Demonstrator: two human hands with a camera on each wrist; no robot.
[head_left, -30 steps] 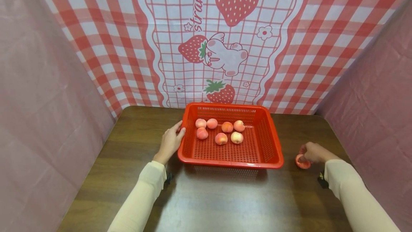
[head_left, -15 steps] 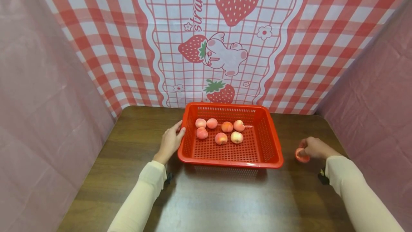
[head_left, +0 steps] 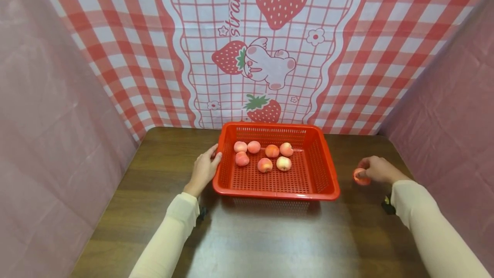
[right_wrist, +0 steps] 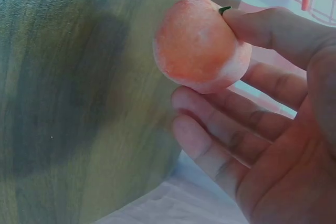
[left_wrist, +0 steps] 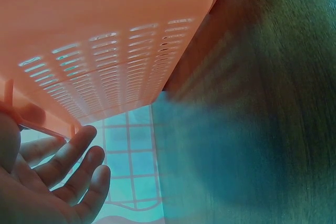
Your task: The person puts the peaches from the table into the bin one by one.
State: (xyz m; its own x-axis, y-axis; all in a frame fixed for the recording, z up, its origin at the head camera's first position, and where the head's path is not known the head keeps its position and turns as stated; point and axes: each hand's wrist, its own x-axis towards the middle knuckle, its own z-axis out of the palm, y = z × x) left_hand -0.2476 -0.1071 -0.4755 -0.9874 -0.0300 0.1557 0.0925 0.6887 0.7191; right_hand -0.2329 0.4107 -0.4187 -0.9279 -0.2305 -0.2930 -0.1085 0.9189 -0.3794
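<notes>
A red plastic basket (head_left: 276,195) with perforated walls stands on the wooden table, and several peaches (head_left: 264,165) lie spread over its floor. At the basket's left side, my left hand (head_left: 203,168) holds the rim between thumb and fingers. The left wrist view has the other fingers (left_wrist: 84,182) spread below the rim, outside the slotted wall. To the right of the basket, my right hand (head_left: 380,170) pinches one peach (right_wrist: 197,45), its thumb beside a small green stem. The peach seems to be above the table, with the remaining fingers curved beneath it.
The brown wooden table (head_left: 247,239) reaches back to a red-and-white checked cloth (head_left: 135,55) with strawberry prints. Pink curtains (head_left: 451,98) hang at both sides; the right one is close to my right forearm.
My right hand and the pinched peach have moved up in the head view, the peach seemingly raised from the table. My left hand and the basket have stayed put.
</notes>
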